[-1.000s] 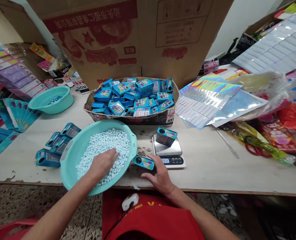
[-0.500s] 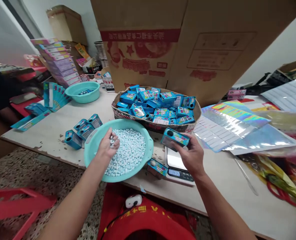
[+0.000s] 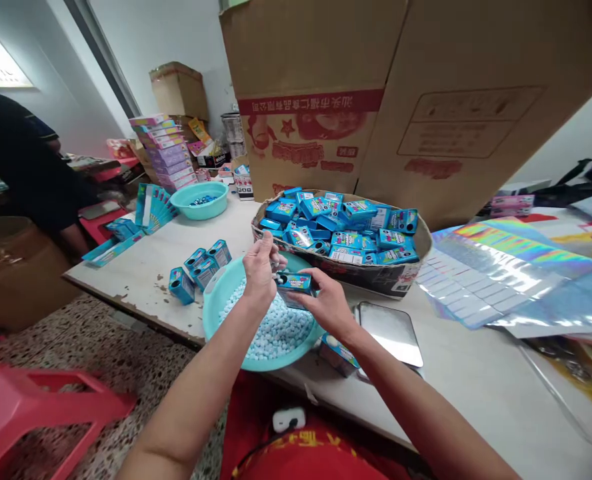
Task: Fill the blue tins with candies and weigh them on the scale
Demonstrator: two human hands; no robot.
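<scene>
Over a turquoise basin [image 3: 210, 320] of small pale blue and white candies [image 3: 281, 331], my right hand [image 3: 326, 301] holds a small blue box [image 3: 296, 283] by its end, with a dark round hole in its top. Close against the box's left end, my left hand [image 3: 261, 267] is closed around some of the candies. Another blue box [image 3: 339, 355] lies between the basin and a scale [image 3: 390, 333] with a bare metal plate. Left of the basin stand several blue boxes [image 3: 181, 286] with holes.
An oval cardboard tray [image 3: 356, 277] piled with blue boxes sits behind, before a big carton [image 3: 316, 53]. Another turquoise basin [image 3: 199, 210] is farther left. Shiny sheets [image 3: 506, 273] cover the right side. A person in dark clothes [image 3: 21, 153] stands far left.
The box in my right hand has moved left off the scale to above the basin. My left hand has risen from the candies to meet it. The view has shifted.
</scene>
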